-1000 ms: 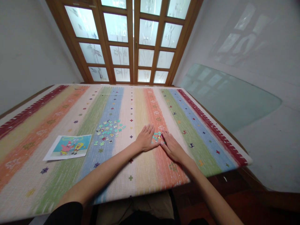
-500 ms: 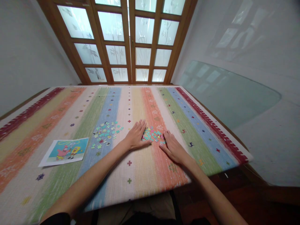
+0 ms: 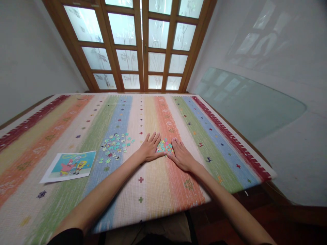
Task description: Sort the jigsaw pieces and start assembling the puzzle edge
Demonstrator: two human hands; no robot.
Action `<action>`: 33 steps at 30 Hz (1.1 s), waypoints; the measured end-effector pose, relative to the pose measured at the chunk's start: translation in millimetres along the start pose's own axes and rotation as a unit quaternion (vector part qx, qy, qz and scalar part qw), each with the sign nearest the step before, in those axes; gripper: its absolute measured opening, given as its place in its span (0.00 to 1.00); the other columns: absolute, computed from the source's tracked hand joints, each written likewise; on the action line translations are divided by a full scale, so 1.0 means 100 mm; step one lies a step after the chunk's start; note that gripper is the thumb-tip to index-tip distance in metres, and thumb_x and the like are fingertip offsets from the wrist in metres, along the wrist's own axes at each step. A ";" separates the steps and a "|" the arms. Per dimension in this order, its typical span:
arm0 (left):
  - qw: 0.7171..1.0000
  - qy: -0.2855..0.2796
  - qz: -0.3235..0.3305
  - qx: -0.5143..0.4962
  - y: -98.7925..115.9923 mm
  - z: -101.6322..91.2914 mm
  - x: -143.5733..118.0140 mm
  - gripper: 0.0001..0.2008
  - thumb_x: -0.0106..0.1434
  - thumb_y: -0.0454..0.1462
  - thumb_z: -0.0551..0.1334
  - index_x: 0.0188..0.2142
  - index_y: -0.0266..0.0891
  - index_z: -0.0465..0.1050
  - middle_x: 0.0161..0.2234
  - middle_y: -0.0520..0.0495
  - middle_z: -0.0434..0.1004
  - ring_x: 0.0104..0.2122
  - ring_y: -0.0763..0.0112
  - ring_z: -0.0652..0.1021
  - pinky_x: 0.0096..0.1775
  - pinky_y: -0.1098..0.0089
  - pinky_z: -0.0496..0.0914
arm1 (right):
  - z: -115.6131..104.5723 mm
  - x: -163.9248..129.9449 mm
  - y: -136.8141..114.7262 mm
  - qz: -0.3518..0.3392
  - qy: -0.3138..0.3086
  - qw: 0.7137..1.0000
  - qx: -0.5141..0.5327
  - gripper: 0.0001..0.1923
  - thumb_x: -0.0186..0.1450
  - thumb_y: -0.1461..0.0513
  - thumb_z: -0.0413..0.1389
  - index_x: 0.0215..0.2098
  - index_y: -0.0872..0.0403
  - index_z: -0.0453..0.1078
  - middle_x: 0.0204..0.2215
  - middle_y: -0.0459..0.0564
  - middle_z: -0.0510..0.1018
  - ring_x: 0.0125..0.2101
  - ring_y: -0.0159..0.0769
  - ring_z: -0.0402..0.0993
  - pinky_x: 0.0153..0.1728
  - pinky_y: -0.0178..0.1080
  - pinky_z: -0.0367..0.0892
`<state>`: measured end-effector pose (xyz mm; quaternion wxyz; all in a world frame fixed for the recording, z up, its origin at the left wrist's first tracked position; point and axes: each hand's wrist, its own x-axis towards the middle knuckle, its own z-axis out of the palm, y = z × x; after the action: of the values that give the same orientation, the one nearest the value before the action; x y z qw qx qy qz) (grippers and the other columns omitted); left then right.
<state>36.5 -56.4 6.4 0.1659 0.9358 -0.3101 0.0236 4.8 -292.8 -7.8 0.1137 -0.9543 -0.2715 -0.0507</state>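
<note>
Jigsaw pieces, two groups, with both my hands at the smaller-looking heap

Item: left hand (image 3: 151,148), mine. Palm down, fingers extended; grip slack, grasping nothing. Lies along the left edge of the near heap.

Item: right hand (image 3: 182,156), mine. Palm down, fingers stretched forward; grip likewise loose, holding nothing. Closes off the heap's right edge, thumb toward my left thumb.

Item: heap of jigsaw pieces (image 3: 165,147), turquoise, pink and yellow. Located between my hands, partly over the orange stripe.

Item: scattered jigsaw pieces (image 3: 114,146), mostly turquoise and pale green. Loose on the blue stripe, left of my left hand, some overlapping.

Item: SpongeBob print (image 3: 73,165), paper, white-bordered. Flat, further left.

Item: striped cloth (image 3: 155,183), multicoloured, covering the surface beneath everything listed.
</note>
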 end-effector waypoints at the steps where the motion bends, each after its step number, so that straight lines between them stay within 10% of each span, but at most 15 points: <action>1: 1.000 -0.002 -0.003 0.002 0.00 0.00 0.02 0.48 0.66 0.65 0.48 0.70 0.31 0.52 0.71 0.30 0.50 0.71 0.45 0.49 0.69 0.44 0.40 | -0.01 0.02 0.01 -0.002 -0.003 1.000 -0.001 0.42 0.75 0.43 0.37 0.73 0.67 0.45 0.70 0.70 0.54 0.71 0.54 0.46 0.68 0.60 0.50; 19: 0.991 0.017 -0.062 -0.115 -0.15 -0.15 0.52 0.31 0.76 0.46 0.35 0.69 0.31 0.56 0.70 0.34 0.55 0.71 0.55 0.54 0.69 0.49 0.48 | -0.08 0.54 0.14 0.009 -0.035 0.999 0.001 0.48 0.71 0.38 0.39 0.73 0.66 0.48 0.72 0.67 0.49 0.72 0.55 0.40 0.69 0.59 0.44; 24: 0.959 0.168 -0.062 -0.221 -0.18 -0.43 0.18 0.36 0.75 0.52 0.33 0.66 0.34 0.61 0.67 0.37 0.64 0.67 0.58 0.63 0.68 0.52 0.54 | -0.07 0.46 0.09 -0.045 -0.030 0.998 0.012 0.57 0.65 0.32 0.44 0.74 0.66 0.45 0.72 0.66 0.46 0.72 0.56 0.37 0.70 0.57 0.41; 33: 0.948 0.215 -0.048 -0.230 -0.25 -0.62 -0.74 0.35 0.75 0.55 0.37 0.62 0.37 0.67 0.63 0.37 0.70 0.65 0.52 0.66 0.67 0.44 0.56 | 0.02 0.59 0.10 -0.047 -0.025 0.999 0.001 0.51 0.68 0.33 0.40 0.74 0.62 0.48 0.72 0.63 0.49 0.72 0.54 0.39 0.70 0.57 0.42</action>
<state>-5.1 25.4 46.4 0.4404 0.8587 -0.2191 0.1439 60.0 -271.1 -2.8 0.1057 -0.9413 -0.3190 -0.0315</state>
